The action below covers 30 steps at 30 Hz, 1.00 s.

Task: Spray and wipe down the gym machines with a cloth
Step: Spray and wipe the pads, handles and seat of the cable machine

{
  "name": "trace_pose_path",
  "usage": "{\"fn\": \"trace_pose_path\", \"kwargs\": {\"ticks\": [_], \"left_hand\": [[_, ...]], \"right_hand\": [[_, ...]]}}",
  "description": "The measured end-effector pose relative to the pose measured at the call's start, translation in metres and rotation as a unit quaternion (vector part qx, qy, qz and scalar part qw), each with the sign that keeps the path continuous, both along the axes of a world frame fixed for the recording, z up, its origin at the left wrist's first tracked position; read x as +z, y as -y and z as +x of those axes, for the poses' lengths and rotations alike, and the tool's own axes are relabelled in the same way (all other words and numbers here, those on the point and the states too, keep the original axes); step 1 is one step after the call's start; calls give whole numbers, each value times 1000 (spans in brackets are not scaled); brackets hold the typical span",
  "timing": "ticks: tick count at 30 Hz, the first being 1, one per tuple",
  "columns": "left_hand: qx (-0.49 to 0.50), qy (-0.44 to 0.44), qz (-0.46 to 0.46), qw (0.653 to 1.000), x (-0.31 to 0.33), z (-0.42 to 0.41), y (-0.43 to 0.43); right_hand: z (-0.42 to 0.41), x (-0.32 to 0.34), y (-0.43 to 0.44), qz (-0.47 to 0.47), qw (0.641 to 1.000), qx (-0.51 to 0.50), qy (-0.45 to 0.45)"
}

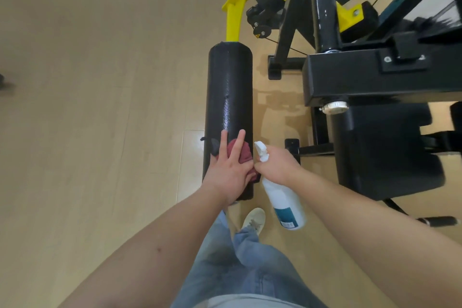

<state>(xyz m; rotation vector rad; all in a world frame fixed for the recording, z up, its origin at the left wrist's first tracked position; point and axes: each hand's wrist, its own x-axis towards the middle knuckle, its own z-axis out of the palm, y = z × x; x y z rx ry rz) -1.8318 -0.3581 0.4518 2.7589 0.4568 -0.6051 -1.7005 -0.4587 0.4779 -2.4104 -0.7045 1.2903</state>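
My left grip (pixel 230 172), fingers apart, presses the cloth (pixel 246 155) onto the roller pad (pixel 228 87). My right grip (pixel 275 165) clamps the spray bottle (pixel 282 197).

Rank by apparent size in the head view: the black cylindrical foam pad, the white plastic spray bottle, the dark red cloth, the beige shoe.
1. black cylindrical foam pad
2. white plastic spray bottle
3. dark red cloth, beige shoe: alike; left hand hides part of the cloth.

cloth (pixel 246 156): maroon | roller pad (pixel 230 97): black, seemingly dimpled | spray bottle (pixel 282 197): white, teal label | machine arm (pixel 233 15): yellow
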Motion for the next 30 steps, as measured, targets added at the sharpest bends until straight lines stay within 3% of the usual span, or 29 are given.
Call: {"fn": "trace_pose_path", "kwargs": {"ticks": [5, 16, 23, 30], "left_hand": [[19, 3, 3, 1000, 0, 49, -40], [59, 39, 12, 997, -9, 146, -124], [88, 48, 21, 995, -9, 228, -197], [145, 79, -2, 986, -12, 245, -198]], "right_hand": [[33, -1, -28, 23, 995, -93, 22], [75, -22, -66, 62, 986, -155, -5], [94, -34, -83, 49, 985, -164, -24], [95, -38, -91, 13, 988, -153, -36]]}}
